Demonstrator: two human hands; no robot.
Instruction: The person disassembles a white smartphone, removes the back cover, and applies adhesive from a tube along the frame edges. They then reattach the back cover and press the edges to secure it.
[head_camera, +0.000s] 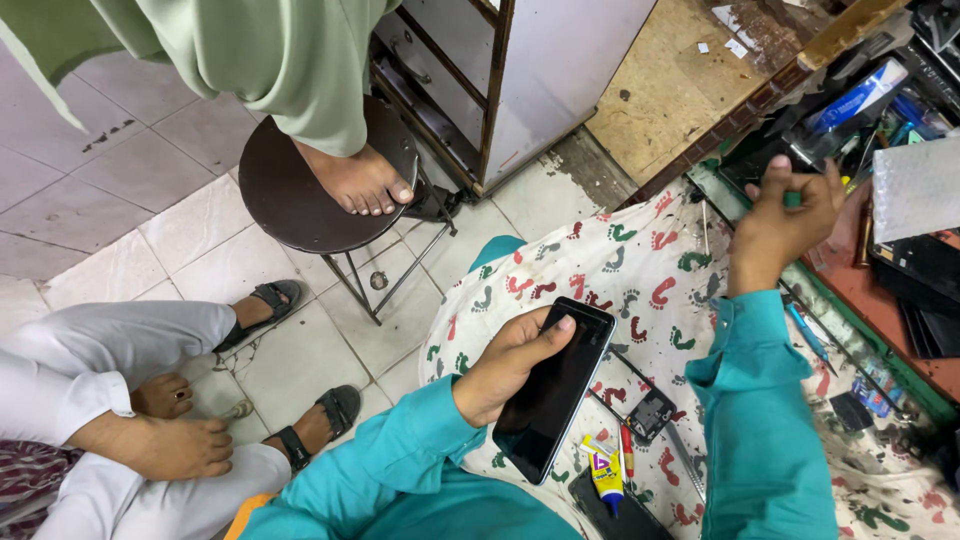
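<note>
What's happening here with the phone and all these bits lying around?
A person in teal sleeves holds a dark phone in the left hand, screen blank. The right hand is raised over a cluttered workbench, pinching something small and green. A printed cloth on the lap carries a glue tube and small parts. Another person's foot rests on a stool nearby.

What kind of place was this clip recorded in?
Probably a small phone repair stall. The left hand holds a black slab-shaped smartphone over a footprint-patterned white cloth strewn with a yellow glue tube and small parts, while the right hand reaches into a cluttered tool tray.
</note>
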